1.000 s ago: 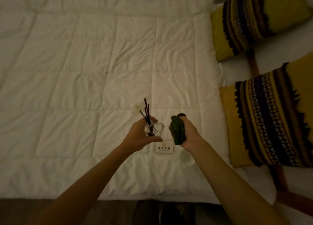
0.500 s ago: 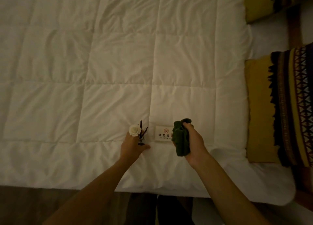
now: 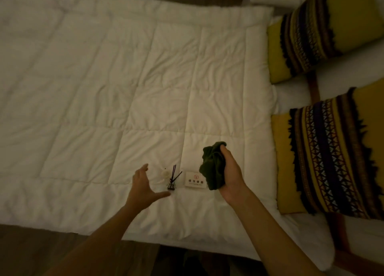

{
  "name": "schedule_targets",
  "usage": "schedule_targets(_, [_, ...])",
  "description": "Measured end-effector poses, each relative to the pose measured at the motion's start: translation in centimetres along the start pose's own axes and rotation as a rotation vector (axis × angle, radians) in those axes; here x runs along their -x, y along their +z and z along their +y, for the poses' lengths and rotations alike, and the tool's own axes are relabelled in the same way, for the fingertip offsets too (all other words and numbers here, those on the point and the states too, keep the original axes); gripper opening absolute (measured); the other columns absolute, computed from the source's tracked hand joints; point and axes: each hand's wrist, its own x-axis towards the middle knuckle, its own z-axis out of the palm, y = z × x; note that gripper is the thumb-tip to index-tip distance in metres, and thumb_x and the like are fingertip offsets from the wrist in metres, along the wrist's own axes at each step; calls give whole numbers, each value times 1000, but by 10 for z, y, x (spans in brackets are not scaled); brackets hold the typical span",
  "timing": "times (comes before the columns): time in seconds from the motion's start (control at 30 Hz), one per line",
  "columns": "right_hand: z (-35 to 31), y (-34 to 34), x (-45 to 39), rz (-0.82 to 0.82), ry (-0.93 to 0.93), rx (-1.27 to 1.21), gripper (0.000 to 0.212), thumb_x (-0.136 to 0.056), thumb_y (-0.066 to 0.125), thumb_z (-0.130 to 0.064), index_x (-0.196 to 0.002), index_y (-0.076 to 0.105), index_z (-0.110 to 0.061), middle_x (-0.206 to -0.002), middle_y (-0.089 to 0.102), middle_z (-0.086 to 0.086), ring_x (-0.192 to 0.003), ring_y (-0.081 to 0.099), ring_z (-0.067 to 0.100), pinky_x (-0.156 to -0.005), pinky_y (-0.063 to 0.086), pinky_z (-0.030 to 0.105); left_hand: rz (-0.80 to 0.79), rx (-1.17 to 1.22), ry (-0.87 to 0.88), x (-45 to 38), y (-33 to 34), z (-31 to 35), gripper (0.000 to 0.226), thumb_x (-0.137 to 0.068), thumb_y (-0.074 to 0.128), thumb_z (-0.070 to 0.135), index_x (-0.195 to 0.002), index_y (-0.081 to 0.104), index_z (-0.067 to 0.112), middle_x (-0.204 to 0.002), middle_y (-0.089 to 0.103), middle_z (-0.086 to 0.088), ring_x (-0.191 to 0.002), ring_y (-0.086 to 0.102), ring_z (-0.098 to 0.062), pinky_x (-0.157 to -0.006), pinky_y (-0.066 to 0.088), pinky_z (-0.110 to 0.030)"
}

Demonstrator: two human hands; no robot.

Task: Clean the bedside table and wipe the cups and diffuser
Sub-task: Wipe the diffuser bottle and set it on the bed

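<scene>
Near the front edge of the quilt (image 3: 124, 78), a bit right of its middle, sits everything I care about. Going L to R: my left hand (image 3: 143, 187) hangs spread and relaxed, fingers straight, thumb out, holding nothing. Just to its right stands the diffuser (image 3: 172, 185), a small bottle resting on the quilt, apart from my thumb tip but very close. Its dark reeds (image 3: 174, 173) stick up and fan slightly away from me, so the long axis runs roughly upright, leaning toward the far edge. A small pale flower-like piece (image 3: 165, 173) sits beside the reeds on the L; can't tell if it's attached. Bottle contents: too dim to judge.

Next right, a white card (image 3: 195, 179) lies flat w/ red print. Then my right hand (image 3: 227, 172) is clenched round a bunched dark green cloth (image 3: 212, 165), held just above the quilt, beyond the card.

L hand is clearly nearer the diffuser; cloth hand must cross the card to reach it. Far right edge: two striped yellow pillows (image 3: 332, 161). No cups or bedside table in view.
</scene>
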Motion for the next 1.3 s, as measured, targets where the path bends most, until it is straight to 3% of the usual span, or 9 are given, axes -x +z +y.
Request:
schedule_targets(0.13, [-28,43,62,-111,-73,52,46,-94,58,-50,-120,71,-13,-107,75,15,-81,71,26,-63,58,33,125,36,81,49,-70,46,107,-62,77,70,-145,35,17,-141,36,-3,-133,34,-22,-111,36,-40])
schedule_targets(0.27, [-38,92,111,-225,-178,171,40,-93,62,-39,-120,70,-11,-116,72,18,-104,69,34,-94,56,48,136,274,203,98,-138,112,58,-74,56,79,-108,65,33,-114,61,13,-107,58,-4,-93,53,-35])
schedule_targets(0.53, [-21,201,197,-417,-320,434,37,-101,40,-34,-119,70,-20,-112,75,5,-104,72,26,-97,55,50,222,506,399,193,-248,170,49,-73,71,66,-105,62,30,-100,68,12,-92,69,-6,-75,61,-28])
schedule_targets(0.67, [-4,251,225,-573,-358,500,39,-99,43,-34,-115,74,-17,-112,75,10,-106,71,29,-99,54,53,216,821,296,217,-300,144,55,-81,64,64,-111,64,18,-103,74,-1,-95,73,-16,-79,62,-36])
schedule_targets(0.83, [44,335,267,-762,-457,577,38,-86,60,-31,-112,73,-7,-113,71,24,-107,68,43,-98,51,62,373,928,240,247,-376,85,59,-75,68,66,-105,65,15,-93,75,-4,-88,74,-21,-74,63,-40])
schedule_targets(1.0, [112,421,292,-937,-219,521,44,-100,45,-32,-127,68,-6,-129,66,20,-121,62,38,-103,50,51,479,1095,181,286,-454,-3,37,-89,64,47,-106,69,14,-104,74,-11,-96,73,-25,-81,61,-43])
schedule_targets(1.07, [139,456,297,-938,-64,474,48,-103,38,-35,-114,76,-9,-121,71,19,-111,69,37,-95,53,49,534,1247,158,305,-486,-43,38,-89,61,45,-113,68,15,-106,75,-8,-97,73,-25,-78,59,-38])
schedule_targets(1.17, [175,502,301,-969,76,469,50,-100,45,-37,-83,83,-11,-100,76,19,-84,76,34,-70,60,44,588,1423,119,331,-520,-93,49,-80,67,45,-117,67,12,-109,75,-10,-98,73,-28,-75,58,-38])
schedule_targets(1.3, [222,543,306,-1095,176,690,35,-91,67,-38,-102,78,-6,-117,71,20,-104,70,40,-82,58,50,659,1481,52,350,-547,-150,51,-73,73,48,-111,71,14,-105,77,-6,-94,74,-24,-68,60,-33])
